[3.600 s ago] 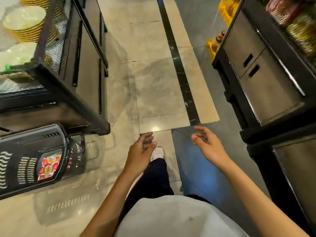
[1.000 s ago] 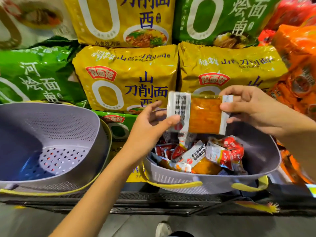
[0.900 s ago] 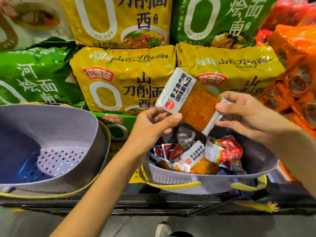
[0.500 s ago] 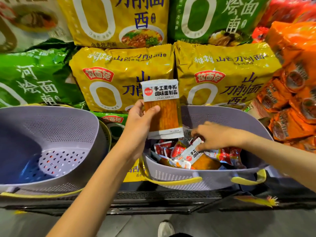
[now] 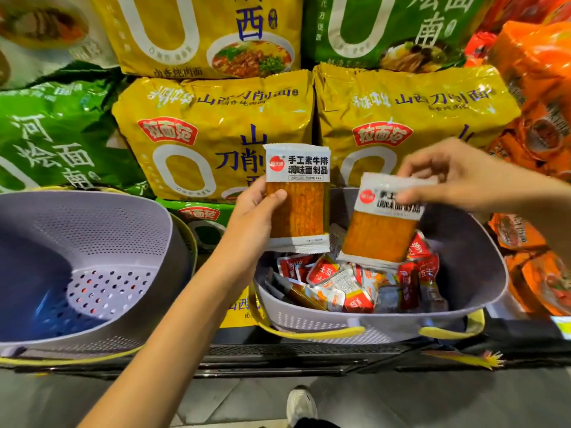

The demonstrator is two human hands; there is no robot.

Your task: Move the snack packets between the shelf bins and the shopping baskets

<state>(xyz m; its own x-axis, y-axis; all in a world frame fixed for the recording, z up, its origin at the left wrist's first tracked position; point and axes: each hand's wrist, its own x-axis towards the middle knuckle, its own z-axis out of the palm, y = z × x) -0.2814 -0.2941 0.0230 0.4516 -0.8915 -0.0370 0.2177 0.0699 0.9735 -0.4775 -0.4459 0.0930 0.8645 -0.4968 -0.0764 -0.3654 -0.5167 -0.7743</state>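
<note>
Upright, first packet (image 5: 296, 211) labelled 手工素牛排 调味面制品, gripped by left fingers (image 5: 276, 195), right fingers (image 5: 412, 168) pinching second packet (image 5: 378, 234)

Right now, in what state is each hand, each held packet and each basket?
left hand: grips first packet.
right hand: pinches second packet by its top edge.
first packet: held upright.
second packet: hanging tilted over right basket.
left basket: no packets visible inside.
right basket: partly filled with small packets.

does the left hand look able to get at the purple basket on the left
Probably yes: the left hand grips an orange packet, but the left basket stands open-topped just beside that arm, with nothing between them.
</note>
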